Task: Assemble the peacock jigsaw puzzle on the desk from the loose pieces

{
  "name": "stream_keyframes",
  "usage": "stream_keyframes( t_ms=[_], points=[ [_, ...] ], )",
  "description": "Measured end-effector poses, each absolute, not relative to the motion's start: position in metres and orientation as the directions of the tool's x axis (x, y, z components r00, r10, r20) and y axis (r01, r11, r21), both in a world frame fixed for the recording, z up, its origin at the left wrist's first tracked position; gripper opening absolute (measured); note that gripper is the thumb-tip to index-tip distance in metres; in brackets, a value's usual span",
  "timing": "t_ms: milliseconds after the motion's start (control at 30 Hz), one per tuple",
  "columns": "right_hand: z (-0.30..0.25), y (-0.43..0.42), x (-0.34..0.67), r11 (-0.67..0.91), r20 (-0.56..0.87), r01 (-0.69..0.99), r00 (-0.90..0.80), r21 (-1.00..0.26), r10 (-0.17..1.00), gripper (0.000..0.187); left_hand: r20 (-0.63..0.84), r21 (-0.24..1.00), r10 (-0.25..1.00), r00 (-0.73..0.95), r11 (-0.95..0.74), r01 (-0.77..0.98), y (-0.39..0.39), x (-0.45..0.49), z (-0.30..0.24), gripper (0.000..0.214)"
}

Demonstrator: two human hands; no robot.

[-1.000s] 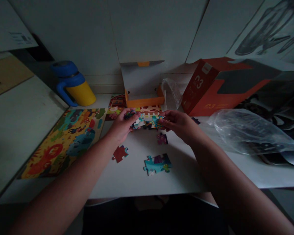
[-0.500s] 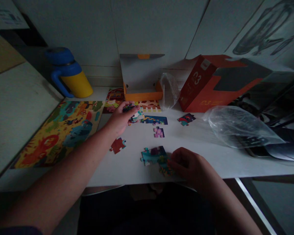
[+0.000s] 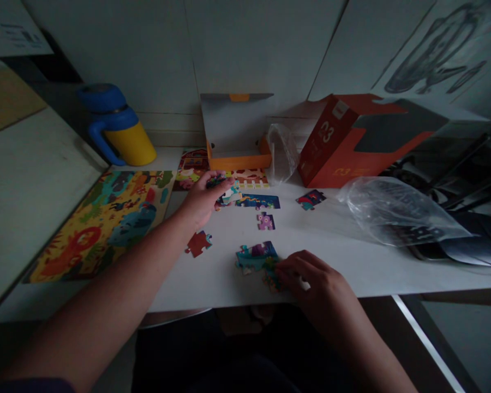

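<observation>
Above the table, my left hand (image 3: 202, 199) is closed around a stack of jigsaw puzzle pieces (image 3: 231, 193). My right hand (image 3: 311, 275) pinches the edge of a dark, colourful puzzle piece (image 3: 271, 279) near the table's front edge; the fingers cover part of it. That piece touches the lower right of some teal and purple joined pieces (image 3: 256, 255). Behind these lies a purple piece with eyes (image 3: 265, 221). A red-brown piece (image 3: 198, 244) rests below my left wrist. Farther back are a blue joined strip (image 3: 262, 201) and a dark piece with red (image 3: 311, 200).
An animal picture sheet (image 3: 102, 224) covers the left of the table, with a blue and yellow jug (image 3: 125, 131) behind it. At the back stand an open orange box (image 3: 240, 162) and a red box (image 3: 352, 147). Clear plastic bags (image 3: 393, 210) lie on the right.
My right hand has shifted slightly left, its fingers now farther over the puzzle piece at the lower right of the joined ones. The left hand stays nearly still with its stack.
</observation>
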State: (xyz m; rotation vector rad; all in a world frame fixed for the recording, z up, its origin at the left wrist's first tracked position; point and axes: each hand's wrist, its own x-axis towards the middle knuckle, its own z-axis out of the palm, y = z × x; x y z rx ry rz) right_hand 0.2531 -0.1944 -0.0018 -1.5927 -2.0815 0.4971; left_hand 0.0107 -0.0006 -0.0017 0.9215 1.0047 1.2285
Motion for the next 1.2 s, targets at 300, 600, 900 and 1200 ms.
stream_keyframes(
  t_ms=[300, 600, 900, 1200],
  points=[
    [-0.011, -0.206, 0.263, 0.552, 0.254, 0.759, -0.490, -0.346, 0.834, 0.024, -0.099, 0.949, 0.993, 0.061, 0.113, -0.295, 0.001, 0.010, -0.004, 0.050],
    [-0.016, -0.206, 0.274, 0.614, 0.200, 0.742, -0.581, -0.268, 0.789, 0.042, -0.104, 0.952, 0.993, 0.047, 0.113, -0.286, 0.001, 0.010, -0.005, 0.047],
    [-0.008, -0.197, 0.282, 0.656, 0.152, 0.712, -0.641, -0.249, 0.753, 0.044, -0.098, 0.955, 0.993, 0.068, 0.113, -0.272, 0.001, 0.010, -0.006, 0.053],
    [-0.012, -0.192, 0.269, 0.658, 0.188, 0.715, -0.631, -0.235, 0.753, 0.038, -0.124, 0.949, 0.988, 0.092, 0.146, -0.281, -0.003, 0.010, -0.002, 0.054]
  ],
)
